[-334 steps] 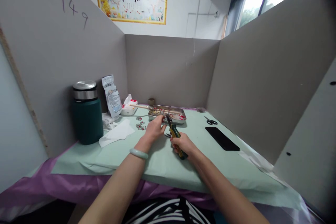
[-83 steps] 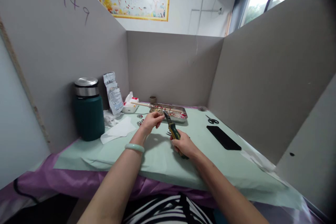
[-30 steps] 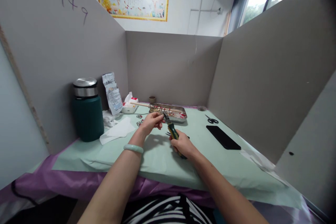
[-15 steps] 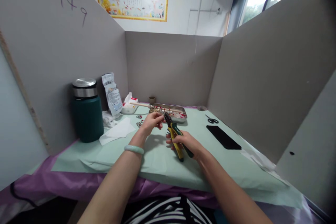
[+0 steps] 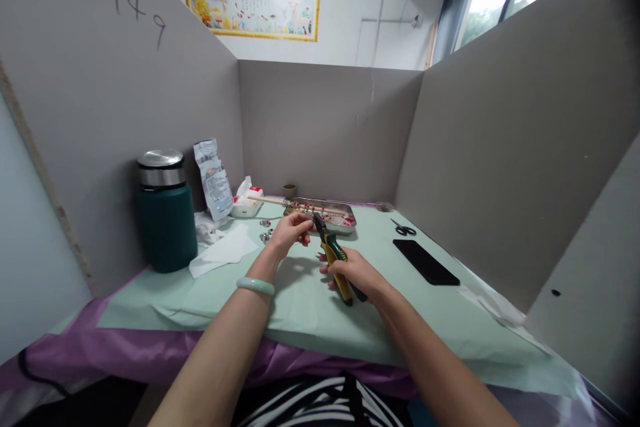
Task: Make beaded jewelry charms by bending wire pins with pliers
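My right hand (image 5: 353,271) is wrapped round the yellow and green handles of a pair of pliers (image 5: 330,250). Their dark jaws point up and away, right at the fingertips of my left hand (image 5: 293,232). That hand is pinched on something too small to make out, close to the jaw tips. A pale green bangle circles my left wrist. Just beyond both hands lies a metal tray (image 5: 345,229) with red and clear beads and a wooden stick across it. Small beaded pieces (image 5: 265,236) rest on the cloth left of my left hand.
On the left stand a dark green flask (image 5: 167,227), a foil pouch (image 5: 213,180) and a white tissue pack (image 5: 247,203). White paper (image 5: 225,252) lies before them. Scissors (image 5: 404,229) and a black phone-like slab (image 5: 425,261) lie on the right. Grey partitions enclose the table.
My right hand has squeezed the plier handles closer together. The left hand stays in nearly the same place at the jaws.
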`<move>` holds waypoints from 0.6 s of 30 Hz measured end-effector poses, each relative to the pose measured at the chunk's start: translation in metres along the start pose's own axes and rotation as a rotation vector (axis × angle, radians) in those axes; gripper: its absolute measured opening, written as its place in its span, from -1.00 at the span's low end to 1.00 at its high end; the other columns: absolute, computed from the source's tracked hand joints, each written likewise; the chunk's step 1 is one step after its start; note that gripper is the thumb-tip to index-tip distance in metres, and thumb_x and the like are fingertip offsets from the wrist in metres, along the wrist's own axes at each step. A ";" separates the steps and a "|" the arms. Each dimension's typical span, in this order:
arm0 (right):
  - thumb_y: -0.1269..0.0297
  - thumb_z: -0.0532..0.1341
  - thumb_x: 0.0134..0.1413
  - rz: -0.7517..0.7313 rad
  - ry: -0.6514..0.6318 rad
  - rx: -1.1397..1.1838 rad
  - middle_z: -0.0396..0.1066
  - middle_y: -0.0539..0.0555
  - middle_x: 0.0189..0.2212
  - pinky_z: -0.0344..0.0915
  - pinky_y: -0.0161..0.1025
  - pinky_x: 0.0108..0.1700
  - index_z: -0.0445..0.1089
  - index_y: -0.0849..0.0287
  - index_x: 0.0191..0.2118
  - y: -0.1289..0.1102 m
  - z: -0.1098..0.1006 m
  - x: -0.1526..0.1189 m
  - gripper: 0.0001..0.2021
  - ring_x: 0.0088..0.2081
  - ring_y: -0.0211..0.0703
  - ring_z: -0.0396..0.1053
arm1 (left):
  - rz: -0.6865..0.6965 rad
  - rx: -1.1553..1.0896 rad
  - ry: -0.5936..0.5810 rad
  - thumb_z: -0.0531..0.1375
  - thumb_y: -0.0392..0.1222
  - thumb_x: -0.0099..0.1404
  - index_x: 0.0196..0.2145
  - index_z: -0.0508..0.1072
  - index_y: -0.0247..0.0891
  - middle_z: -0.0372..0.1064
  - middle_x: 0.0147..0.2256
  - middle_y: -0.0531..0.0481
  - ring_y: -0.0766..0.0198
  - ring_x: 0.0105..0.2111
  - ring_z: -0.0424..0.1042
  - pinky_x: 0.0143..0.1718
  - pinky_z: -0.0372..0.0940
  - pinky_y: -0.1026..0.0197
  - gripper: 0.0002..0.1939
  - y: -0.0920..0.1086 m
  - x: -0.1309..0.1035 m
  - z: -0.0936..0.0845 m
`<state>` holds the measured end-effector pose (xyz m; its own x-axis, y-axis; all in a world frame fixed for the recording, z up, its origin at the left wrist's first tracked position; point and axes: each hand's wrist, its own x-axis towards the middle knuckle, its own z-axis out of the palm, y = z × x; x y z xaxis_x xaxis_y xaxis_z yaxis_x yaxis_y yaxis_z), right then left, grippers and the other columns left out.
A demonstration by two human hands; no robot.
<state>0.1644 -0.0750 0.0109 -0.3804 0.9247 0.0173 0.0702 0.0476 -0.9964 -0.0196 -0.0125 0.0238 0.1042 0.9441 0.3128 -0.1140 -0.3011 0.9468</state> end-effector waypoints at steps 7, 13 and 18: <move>0.34 0.27 -0.21 -0.040 0.032 -0.089 0.36 0.18 -0.09 0.36 -0.32 -0.50 0.32 0.18 -0.17 0.007 0.000 0.004 -0.64 -0.33 -0.16 0.40 | -0.017 0.018 0.013 0.31 -0.11 0.07 -0.36 0.32 -0.34 0.45 -0.48 -0.03 0.43 -0.69 0.32 -0.67 0.22 0.34 -0.70 -0.002 0.002 0.001; 0.34 0.27 -0.21 -0.032 0.020 -0.093 0.36 0.17 -0.09 0.35 -0.34 -0.49 0.32 0.18 -0.19 0.009 -0.002 0.007 -0.65 -0.33 -0.18 0.38 | -0.047 0.018 0.026 0.31 -0.08 0.07 -0.38 0.31 -0.34 0.46 -0.46 -0.04 0.45 -0.69 0.32 -0.67 0.22 0.35 -0.69 -0.001 0.001 0.003; 0.36 0.22 -0.21 -0.056 0.031 -0.146 0.37 0.14 -0.16 0.31 -0.36 -0.50 0.31 0.19 -0.22 0.008 -0.004 0.008 -0.70 -0.40 -0.24 0.34 | -0.030 0.051 0.023 0.29 -0.14 0.10 -0.38 0.31 -0.34 0.46 -0.46 -0.06 0.43 -0.69 0.32 -0.68 0.23 0.34 -0.74 -0.002 0.000 0.005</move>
<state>0.1650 -0.0655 0.0035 -0.3587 0.9303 0.0773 0.1838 0.1516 -0.9712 -0.0144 -0.0121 0.0224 0.0838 0.9555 0.2829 -0.0602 -0.2785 0.9585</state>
